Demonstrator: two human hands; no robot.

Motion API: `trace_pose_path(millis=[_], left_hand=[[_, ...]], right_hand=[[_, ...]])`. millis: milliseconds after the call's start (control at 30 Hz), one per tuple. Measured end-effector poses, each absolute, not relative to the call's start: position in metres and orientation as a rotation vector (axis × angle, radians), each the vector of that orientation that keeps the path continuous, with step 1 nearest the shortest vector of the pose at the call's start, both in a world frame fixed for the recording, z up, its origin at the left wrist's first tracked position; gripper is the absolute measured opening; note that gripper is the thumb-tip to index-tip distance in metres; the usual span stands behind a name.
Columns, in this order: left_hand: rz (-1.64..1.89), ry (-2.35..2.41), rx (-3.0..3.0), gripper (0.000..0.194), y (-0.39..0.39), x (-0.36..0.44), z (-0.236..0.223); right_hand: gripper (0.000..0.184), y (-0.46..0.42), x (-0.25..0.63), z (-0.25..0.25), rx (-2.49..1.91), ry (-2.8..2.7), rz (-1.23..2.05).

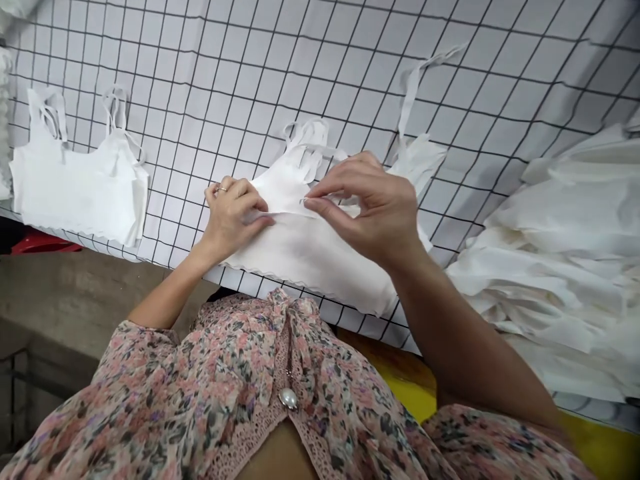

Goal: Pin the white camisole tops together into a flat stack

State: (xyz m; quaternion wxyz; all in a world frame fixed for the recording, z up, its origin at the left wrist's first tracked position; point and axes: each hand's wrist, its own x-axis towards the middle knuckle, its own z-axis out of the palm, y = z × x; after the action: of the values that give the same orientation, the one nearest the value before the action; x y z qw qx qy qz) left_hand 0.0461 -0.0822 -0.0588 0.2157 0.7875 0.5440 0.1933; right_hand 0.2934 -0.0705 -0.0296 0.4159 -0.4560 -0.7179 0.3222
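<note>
- A small pale bit (303, 200), too small to identify, is being pinched between thumb and forefinger by the bare right hand (373, 207), over the middle of a white thin-strapped fabric top (320, 253).
- The same top is being grasped by the bare left hand (233, 217), an edge of its cloth being nipped between thumb and fingers; a slim metal ring (221, 189) is being worn on that hand.
- The top is being spread out between both hands near the table's front edge, its scalloped hem being turned toward the wearer's body.
- One long white fabric strap (410, 100) is being left trailing upward beyond the right hand.
- Everything is being supported by a white cloth with a black grid (240, 40).
- A second white thin-strapped top (80, 187) is being kept flat well to the left.
- A loose heap of white fabric (575, 247) is being kept at the right.
- A pink floral blouse (165, 373) with lace trim is being worn below, and a round pearl-like ornament (288, 399) is being displayed at its front.
</note>
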Motion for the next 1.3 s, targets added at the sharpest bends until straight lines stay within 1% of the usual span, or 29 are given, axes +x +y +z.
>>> trace_pose_path(millis=[100, 267, 433, 767, 900, 1000, 1167, 1233, 1300], left_hand=[[0.565, 1.458, 2.221, 0.017, -0.085, 0.045, -0.061], [0.621, 1.377, 2.264, 0.014, -0.089, 0.046, -0.069], [0.596, 1.379, 2.27, 0.019, -0.09, 0.048, -0.075], [0.71, 1.351, 2.294, 0.022, -0.091, 0.048, -0.082], [0.757, 1.307, 2.263, 0.02, -0.091, 0.048, -0.082], [0.727, 1.315, 2.244, 0.019, -0.091, 0.048, -0.083], [0.687, 1.32, 2.194, 0.023, -0.092, 0.049, -0.081], [0.652, 1.313, 2.17, 0.026, -0.091, 0.049, -0.077], [0.617, 1.288, 2.159, 0.028, -0.09, 0.05, -0.072]], right_hand=[[0.016, -0.076, 0.284, -0.04, -1.135, -1.891, 0.797], [0.02, -0.08, 0.277, -0.056, -1.141, -1.96, 0.789], [0.021, -0.082, 0.276, -0.065, -1.12, -2.017, 0.752], [0.024, -0.084, 0.281, -0.071, -1.165, -2.089, 0.757], [0.021, -0.083, 0.281, -0.073, -1.145, -2.079, 0.772], [0.016, -0.083, 0.283, -0.076, -1.112, -2.079, 0.753], [0.008, -0.091, 0.289, -0.077, -1.066, -2.114, 0.566], [0.009, -0.095, 0.289, -0.076, -1.078, -2.117, 0.485], [0.013, -0.1, 0.288, -0.075, -1.112, -2.11, 0.497]])
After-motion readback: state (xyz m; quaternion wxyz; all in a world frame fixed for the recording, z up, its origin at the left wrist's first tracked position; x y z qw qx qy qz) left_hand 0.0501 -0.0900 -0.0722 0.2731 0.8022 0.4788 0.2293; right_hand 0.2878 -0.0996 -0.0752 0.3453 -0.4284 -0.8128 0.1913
